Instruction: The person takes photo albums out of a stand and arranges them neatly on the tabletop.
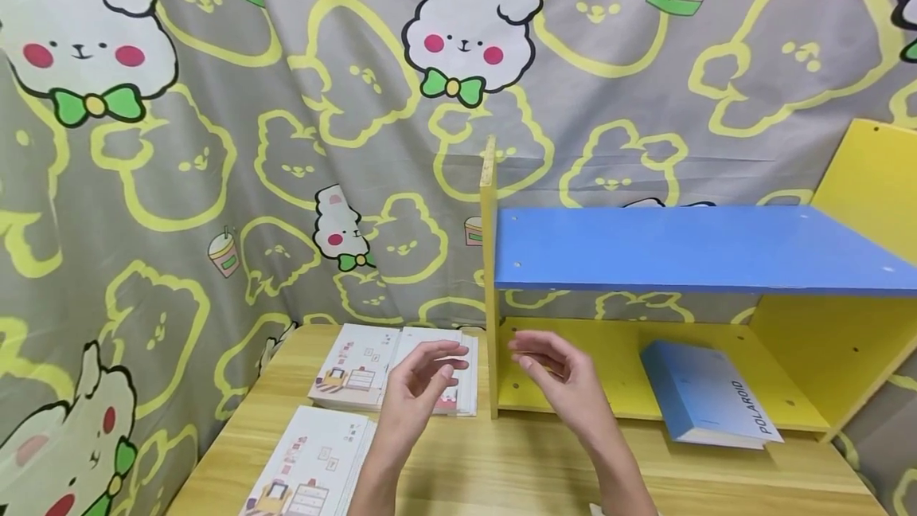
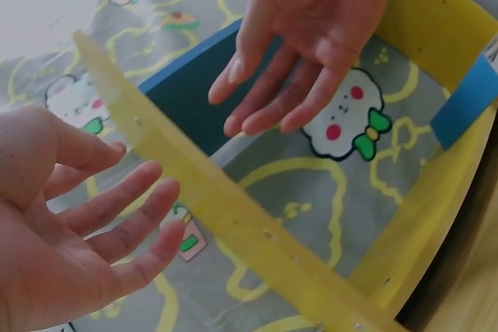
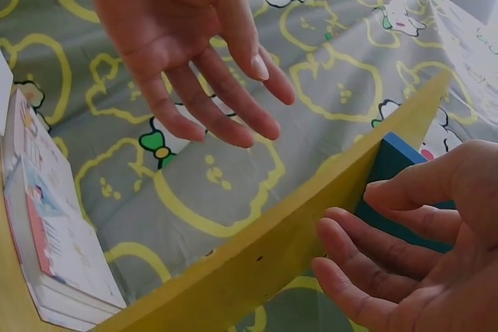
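Head view: left hand (image 1: 419, 388) and right hand (image 1: 566, 381) raised, fingers relaxed, gripping nothing, either side of yellow shelf panel (image 1: 489, 277). Blue book (image 1: 709, 404) lettered "POLAROID" lying inside the shelf, right; illustrated booklets (image 1: 358, 365) stacked left on the wooden table (image 1: 516, 468).

Wrist views: smooth board edge with small drilled holes between open palms.

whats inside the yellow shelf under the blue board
One blue Polaroid book lies flat on the bottom board of the yellow shelf, toward the right. The blue board covers nothing else there; the patterned curtain shows through the open back.
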{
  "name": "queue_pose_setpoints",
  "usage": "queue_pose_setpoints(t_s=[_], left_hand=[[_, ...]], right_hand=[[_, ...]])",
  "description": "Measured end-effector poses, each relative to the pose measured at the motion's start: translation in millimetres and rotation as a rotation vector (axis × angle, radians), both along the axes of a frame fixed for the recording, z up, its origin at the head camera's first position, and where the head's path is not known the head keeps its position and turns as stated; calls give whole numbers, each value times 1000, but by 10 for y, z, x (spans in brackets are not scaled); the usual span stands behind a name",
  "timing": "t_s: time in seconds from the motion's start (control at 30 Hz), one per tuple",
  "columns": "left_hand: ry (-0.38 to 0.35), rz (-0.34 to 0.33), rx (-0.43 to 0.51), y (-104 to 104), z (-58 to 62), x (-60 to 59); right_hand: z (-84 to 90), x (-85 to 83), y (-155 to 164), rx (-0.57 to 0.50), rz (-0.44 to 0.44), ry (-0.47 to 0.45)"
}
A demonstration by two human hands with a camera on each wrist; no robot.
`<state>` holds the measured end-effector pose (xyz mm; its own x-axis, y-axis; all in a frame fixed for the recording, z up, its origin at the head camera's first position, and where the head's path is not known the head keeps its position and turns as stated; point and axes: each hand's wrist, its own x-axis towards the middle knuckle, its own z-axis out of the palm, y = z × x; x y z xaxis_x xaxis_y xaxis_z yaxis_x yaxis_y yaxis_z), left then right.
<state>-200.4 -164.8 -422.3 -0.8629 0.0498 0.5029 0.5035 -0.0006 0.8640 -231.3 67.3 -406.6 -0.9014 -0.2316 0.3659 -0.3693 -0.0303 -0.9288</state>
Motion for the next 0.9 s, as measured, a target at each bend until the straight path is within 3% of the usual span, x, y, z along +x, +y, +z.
queue_pose_setpoints(t_s=[0.3,0.67,0.9], left_hand=[[-17,-14,6,191,-30,0],[5,10,14,206,-53,-14],[-16,-32,28,239,-56,-23]], right_hand=[[-27,18,89,50,-9,-21],[-61,21,216,122,-30,18],[-58,29,278,184,-41,28]])
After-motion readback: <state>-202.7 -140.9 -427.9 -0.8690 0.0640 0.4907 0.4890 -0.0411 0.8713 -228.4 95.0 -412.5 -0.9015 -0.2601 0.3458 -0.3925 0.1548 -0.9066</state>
